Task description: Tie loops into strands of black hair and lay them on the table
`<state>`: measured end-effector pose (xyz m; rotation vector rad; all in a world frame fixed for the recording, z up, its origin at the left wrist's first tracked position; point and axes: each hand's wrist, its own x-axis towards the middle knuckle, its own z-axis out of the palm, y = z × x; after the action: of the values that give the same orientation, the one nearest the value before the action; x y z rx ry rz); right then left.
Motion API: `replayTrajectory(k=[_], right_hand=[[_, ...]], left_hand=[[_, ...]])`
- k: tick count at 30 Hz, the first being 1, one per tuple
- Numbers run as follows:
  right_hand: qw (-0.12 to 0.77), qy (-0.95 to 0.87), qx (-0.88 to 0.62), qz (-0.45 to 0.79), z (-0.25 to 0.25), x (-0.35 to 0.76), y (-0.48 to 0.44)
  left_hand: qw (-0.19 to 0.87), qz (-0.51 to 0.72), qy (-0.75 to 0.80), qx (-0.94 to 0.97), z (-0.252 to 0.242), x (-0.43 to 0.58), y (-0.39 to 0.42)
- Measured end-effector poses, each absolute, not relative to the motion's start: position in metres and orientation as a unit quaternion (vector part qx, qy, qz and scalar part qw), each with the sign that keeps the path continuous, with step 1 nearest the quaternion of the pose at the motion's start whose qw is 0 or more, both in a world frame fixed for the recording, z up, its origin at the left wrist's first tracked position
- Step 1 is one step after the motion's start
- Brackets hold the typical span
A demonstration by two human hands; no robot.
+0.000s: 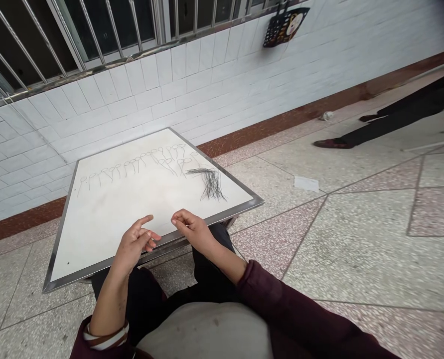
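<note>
The left hand [134, 240] is held, fingers apart, over the counter's [98, 227] six o'clock edge. At five, the right hand [195, 232] is pinched together; whether anything is gripped cannot be told. Looped strands [146, 158] are laid from ten to one o'clock, a bundle [211, 183] at two.

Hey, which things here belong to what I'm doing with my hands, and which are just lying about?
Likely part of the work:
table
looped strands
pile of dark strands

Likely just lying about:
white sheet on the floor
crumpled white thing near the wall
hanging basket
</note>
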<state>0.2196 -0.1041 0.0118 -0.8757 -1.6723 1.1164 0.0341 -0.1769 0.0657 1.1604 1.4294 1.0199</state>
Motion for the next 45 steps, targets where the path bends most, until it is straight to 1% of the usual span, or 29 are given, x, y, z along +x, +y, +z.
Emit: replayTrajectory(k=[4,8,10,16,21,25,29,36,41,45], right_hand=[[0.491,-0.636,-0.389,0.451,0.011,0.229,-0.095],[0.524,-0.549,-0.416,0.501,0.009,0.244,-0.079],[0.532,-0.526,-0.428,0.506,0.008,0.251,-0.073],[0.523,-0.517,-0.476,0.483,0.004,0.270,-0.044],[0.467,-0.580,-0.550,0.378,0.003,0.289,0.016],[0.440,-0.593,-0.593,0.321,0.005,0.305,0.067],[0.392,-0.609,-0.641,0.255,0.007,0.316,0.098],[0.312,-0.630,-0.684,0.196,-0.001,0.314,0.118],[0.282,-0.643,-0.692,0.169,-0.005,0.313,0.125],[0.268,-0.662,-0.686,0.142,0.002,0.313,0.125]], left_hand=[[0.465,0.436,0.602,0.481,0.066,0.029,-0.179],[0.425,0.502,0.615,0.435,0.060,0.017,-0.177],[0.412,0.517,0.627,0.413,0.052,0.010,-0.175],[0.363,0.483,0.679,0.417,0.006,-0.011,-0.169],[0.303,0.485,0.720,0.393,-0.022,-0.027,-0.165],[0.280,0.491,0.735,0.374,-0.030,-0.032,-0.165],[0.252,0.488,0.749,0.372,-0.037,-0.033,-0.164],[0.250,0.476,0.757,0.372,-0.043,-0.035,-0.161],[0.248,0.464,0.766,0.370,-0.042,-0.032,-0.162],[0.243,0.456,0.772,0.371,-0.041,-0.030,-0.162]])
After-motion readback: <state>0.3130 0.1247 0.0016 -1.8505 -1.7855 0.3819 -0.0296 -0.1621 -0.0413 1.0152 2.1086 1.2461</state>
